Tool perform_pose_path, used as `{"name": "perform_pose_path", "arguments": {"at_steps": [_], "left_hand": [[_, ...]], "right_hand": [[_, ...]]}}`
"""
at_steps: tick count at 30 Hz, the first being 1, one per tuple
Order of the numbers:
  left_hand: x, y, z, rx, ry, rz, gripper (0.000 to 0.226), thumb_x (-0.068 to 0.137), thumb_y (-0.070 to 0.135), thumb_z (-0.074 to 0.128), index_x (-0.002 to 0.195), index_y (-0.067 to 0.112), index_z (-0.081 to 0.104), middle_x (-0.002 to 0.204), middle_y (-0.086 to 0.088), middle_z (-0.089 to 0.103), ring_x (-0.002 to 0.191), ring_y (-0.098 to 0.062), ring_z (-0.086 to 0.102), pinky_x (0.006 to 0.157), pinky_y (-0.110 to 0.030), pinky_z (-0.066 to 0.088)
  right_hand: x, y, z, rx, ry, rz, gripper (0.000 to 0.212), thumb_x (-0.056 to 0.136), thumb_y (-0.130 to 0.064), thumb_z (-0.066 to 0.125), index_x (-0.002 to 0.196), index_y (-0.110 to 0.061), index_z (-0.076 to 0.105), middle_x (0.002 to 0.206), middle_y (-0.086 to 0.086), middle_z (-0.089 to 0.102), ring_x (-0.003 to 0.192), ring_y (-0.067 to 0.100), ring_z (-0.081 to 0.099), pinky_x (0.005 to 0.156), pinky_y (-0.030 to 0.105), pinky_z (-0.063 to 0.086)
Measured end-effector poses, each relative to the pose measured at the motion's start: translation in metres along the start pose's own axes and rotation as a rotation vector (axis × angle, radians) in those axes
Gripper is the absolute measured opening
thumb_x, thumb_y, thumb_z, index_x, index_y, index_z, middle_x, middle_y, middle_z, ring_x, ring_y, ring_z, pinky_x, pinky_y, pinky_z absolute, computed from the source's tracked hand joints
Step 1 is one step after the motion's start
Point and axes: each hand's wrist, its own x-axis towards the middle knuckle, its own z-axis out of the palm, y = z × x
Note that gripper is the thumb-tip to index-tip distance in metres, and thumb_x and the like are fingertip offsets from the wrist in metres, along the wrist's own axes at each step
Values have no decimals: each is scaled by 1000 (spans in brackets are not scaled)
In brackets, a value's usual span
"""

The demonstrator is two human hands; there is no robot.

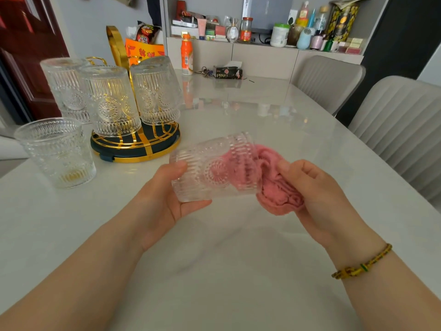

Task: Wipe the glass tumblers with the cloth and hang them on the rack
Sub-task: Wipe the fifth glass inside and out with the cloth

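My left hand (167, 197) grips an embossed glass tumbler (205, 170) lying sideways above the table, its mouth turned right. A pink cloth (274, 185) is stuffed partly into that mouth, and my right hand (317, 185) holds the bunched cloth. At the left stands a gold wire rack (136, 149) on a dark round base, with three tumblers hanging upside down on it: one at the back left (64, 87), one in front (109, 101), one on the right (157, 89). Another tumbler (57, 151) stands upright on the table, left of the rack.
The white glossy table (262, 120) carries an orange bottle (186, 54), keys and a dark tissue box (228, 72) at its far side. Two grey chairs (401, 130) stand along the right edge. A shelf with bottles and jars (262, 27) runs behind.
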Motion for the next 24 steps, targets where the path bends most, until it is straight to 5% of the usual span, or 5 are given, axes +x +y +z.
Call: {"name": "perform_pose_path", "arguments": {"at_steps": [4, 9, 16, 20, 24], "left_hand": [[1, -1, -3, -29, -18, 40, 43, 49, 32, 63, 91, 25, 65, 83, 2, 74, 72, -13, 70, 54, -25, 57], [1, -2, -4, -28, -21, 17, 38, 58, 29, 60, 95, 22, 62, 83, 1, 74, 72, -13, 71, 54, -25, 57], [2, 2, -5, -137, 20, 55, 61, 44, 23, 65, 104, 22, 61, 96, 0, 73, 83, -17, 71, 57, -27, 57], [3, 2, -6, -240, 61, 104, 105, 21, 23, 89, 121, 22, 56, 116, -3, 67, 98, -23, 67, 63, -30, 57], [3, 0, -6, -284, 29, 118, 112, 26, 28, 91, 130, 23, 50, 125, -4, 62, 111, -25, 62, 70, -32, 57]], "right_hand": [[-1, -2, -4, -16, -118, 84, 54, 61, -22, 65, 113, -20, 53, 109, 2, 61, 93, 14, 63, 68, 19, 55], [-5, -4, 1, -244, -99, 80, 20, 82, -4, 56, 82, -21, 65, 74, -4, 67, 66, 9, 62, 55, 16, 50], [-1, -9, -5, 72, 149, 138, 13, 83, -12, 57, 96, -11, 55, 79, 2, 64, 58, 9, 63, 52, 20, 51], [-2, -8, -1, 130, 77, 189, 17, 86, -5, 49, 96, -6, 62, 79, 10, 68, 63, 15, 65, 54, 23, 54], [-6, 8, 17, 132, -53, 287, 20, 83, -15, 54, 98, -6, 64, 104, 21, 66, 82, 26, 63, 73, 33, 54]]}}
